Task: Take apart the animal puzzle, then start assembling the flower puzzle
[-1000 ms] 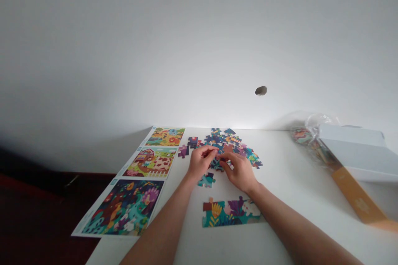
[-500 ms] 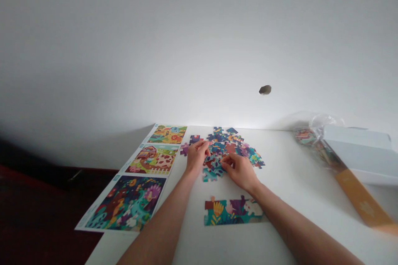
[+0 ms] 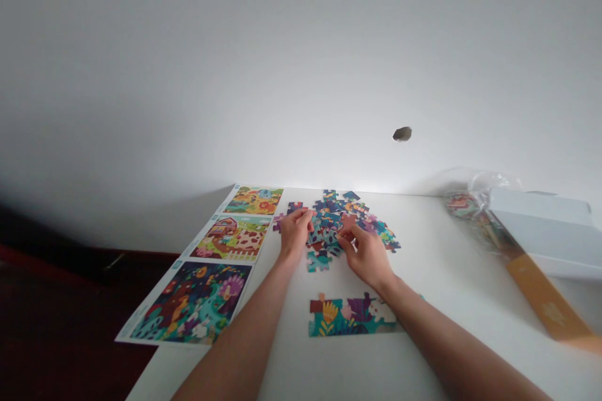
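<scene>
A loose heap of jigsaw puzzle pieces (image 3: pixel 332 219) lies on the white table between my two hands. My left hand (image 3: pixel 295 233) is at the heap's left side, fingers curled and closed; whether they hold anything is hidden. On the right, my right hand (image 3: pixel 367 254) pinches a puzzle piece (image 3: pixel 337 242) at the heap's front edge, thumb and forefinger together. A single teal piece (image 3: pixel 318 261) lies just in front of the heap. Closer to me is a joined strip of puzzle pieces (image 3: pixel 341 319) with flowers and a white rabbit, its right end partly covered by my right forearm.
At the left lies a printed sheet (image 3: pixel 185 269) with three pictures: jungle, farm and night forest. To the right stand an open white and orange box (image 3: pixel 540 219) and a clear plastic bag (image 3: pixel 484 213) with more pieces. A white wall (image 3: pixel 301 75) with a hole rises behind the table.
My right hand has shifted slightly up and right over the front of the heap. My left hand has moved slightly left. The joined strip lies as before.
</scene>
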### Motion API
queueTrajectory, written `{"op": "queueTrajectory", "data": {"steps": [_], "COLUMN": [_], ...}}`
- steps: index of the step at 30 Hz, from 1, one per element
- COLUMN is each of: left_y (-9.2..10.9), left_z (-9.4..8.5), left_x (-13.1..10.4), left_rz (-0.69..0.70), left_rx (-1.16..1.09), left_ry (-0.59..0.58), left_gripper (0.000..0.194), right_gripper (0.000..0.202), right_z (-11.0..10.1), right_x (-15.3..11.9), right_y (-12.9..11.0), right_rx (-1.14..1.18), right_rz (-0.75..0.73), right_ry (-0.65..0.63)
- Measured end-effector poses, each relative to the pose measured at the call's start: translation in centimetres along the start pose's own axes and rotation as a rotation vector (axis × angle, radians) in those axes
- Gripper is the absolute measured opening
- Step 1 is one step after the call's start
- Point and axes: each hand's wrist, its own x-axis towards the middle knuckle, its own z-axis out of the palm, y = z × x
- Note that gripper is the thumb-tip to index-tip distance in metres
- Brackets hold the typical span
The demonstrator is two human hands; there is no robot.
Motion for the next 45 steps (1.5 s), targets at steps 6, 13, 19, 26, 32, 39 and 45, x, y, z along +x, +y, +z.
{"op": "queueTrajectory", "data": {"steps": [6,13,19,26,32,39,45], "left_y": [-0.3,-0.5,-0.4,-0.5,-0.3,0.1,0.1], "left_z": [-0.2,-0.2,-0.1,-0.1,0.0,0.2,0.2], "left_x": [0.1,0.1,0.1,0.1,0.0,-0.1,-0.2], "left_rz": [0.02,0.007,-0.008,0.014,0.01,0.007,-0.01], "left_rx": [0.046,0.052,0.033,0.041,0.033,0.017,0.001], "left_ry": [-0.018,-0.067,-0.064,-0.064,-0.064,-0.053,-0.056], "left_gripper": [0.024,0.025,0.026,0.025,0.023,0.022,0.024], "right_gripper": [0.008,0.009,0.012,0.037,0.043,0.036,0.036], "right_z": [0.4,-1.0,-1.8,0.7,1.4,1.4,0.7], "right_x": [-0.5,0.5,0.5,-0.8,-0.9,-1.1,-1.6], "right_y": [-0.7,-0.1,-1.0,-1.8,-1.5,-1.9,-3.0], "right_rx": [0.16,-0.239,-0.418,-0.225,-0.182,-0.198,-0.05], "right_rz": [-0.152,-0.06,-0.059,-0.293,-0.287,-0.379,-0.507], "right_ry": [-0.372,-0.329,-0.218,-0.276,-0.324,-0.359,-0.489]}}
